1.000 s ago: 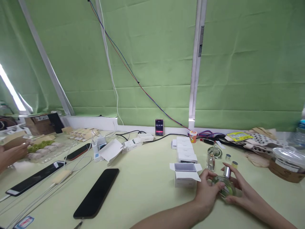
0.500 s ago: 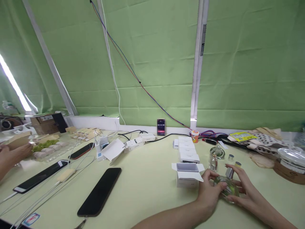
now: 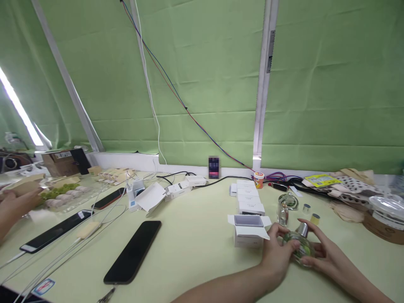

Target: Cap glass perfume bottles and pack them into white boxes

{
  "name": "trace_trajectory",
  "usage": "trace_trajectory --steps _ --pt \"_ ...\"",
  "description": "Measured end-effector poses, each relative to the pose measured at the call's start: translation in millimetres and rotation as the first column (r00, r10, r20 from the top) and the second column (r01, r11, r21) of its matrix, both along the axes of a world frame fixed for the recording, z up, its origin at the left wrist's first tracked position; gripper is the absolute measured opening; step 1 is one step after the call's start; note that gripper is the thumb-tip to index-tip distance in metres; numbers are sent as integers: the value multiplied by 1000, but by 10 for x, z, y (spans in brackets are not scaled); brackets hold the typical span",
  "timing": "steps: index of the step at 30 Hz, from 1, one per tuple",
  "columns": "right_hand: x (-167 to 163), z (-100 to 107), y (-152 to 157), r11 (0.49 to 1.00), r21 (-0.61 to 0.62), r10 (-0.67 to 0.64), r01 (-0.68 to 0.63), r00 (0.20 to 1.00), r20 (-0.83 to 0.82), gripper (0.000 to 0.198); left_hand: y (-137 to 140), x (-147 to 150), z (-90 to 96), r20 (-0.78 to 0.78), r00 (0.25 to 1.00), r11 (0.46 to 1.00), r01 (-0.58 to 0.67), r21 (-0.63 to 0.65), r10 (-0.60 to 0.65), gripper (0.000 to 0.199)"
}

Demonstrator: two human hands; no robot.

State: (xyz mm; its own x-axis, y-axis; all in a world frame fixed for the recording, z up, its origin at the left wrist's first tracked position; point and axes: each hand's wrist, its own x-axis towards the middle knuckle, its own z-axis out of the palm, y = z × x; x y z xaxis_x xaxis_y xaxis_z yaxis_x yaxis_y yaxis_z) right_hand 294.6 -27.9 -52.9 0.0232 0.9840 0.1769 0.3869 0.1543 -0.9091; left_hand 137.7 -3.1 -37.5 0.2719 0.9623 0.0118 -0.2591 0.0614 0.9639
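Observation:
A round, clear perfume bottle with a green label tilts just above the table at the right. My left hand is closed on its left side, thumb across the front. On the other side my right hand grips it, the thumb low and the index finger up at the silver cap. That cap sits at the bottle's neck. Left of my hands stands an open white box with its flaps spread. Behind the held bottle are a slim glass bottle and another round bottle.
Loose caps lie behind my right hand. White boxes line up behind the open one. A black phone and charging cables are to the left. Another person's hand is at the far left, by an egg tray.
The silver cap, held slightly higher and to the right before, is now at the neck of the perfume bottle. My hands have barely moved.

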Motion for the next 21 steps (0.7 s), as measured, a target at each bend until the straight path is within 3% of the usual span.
trace_trajectory --steps 8,11,15,18,21 --pt "28 64 -24 983 -75 153 -165 979 -136 83 -5 -11 -30 -41 999 997 17 75 -14 24" --pt "44 28 -21 990 -12 136 -139 980 -145 77 -23 -41 16 -114 993 984 18 175 2 22" --pt "80 -5 -6 990 110 88 -87 996 -5 65 -133 -153 136 -279 959 958 38 284 45 28" --pt "128 -18 7 979 175 88 -105 991 104 57 -302 -304 182 -345 938 882 135 452 33 47" --pt "186 -54 23 969 217 73 -115 978 196 53 -448 -546 144 -438 897 710 346 613 -59 51"
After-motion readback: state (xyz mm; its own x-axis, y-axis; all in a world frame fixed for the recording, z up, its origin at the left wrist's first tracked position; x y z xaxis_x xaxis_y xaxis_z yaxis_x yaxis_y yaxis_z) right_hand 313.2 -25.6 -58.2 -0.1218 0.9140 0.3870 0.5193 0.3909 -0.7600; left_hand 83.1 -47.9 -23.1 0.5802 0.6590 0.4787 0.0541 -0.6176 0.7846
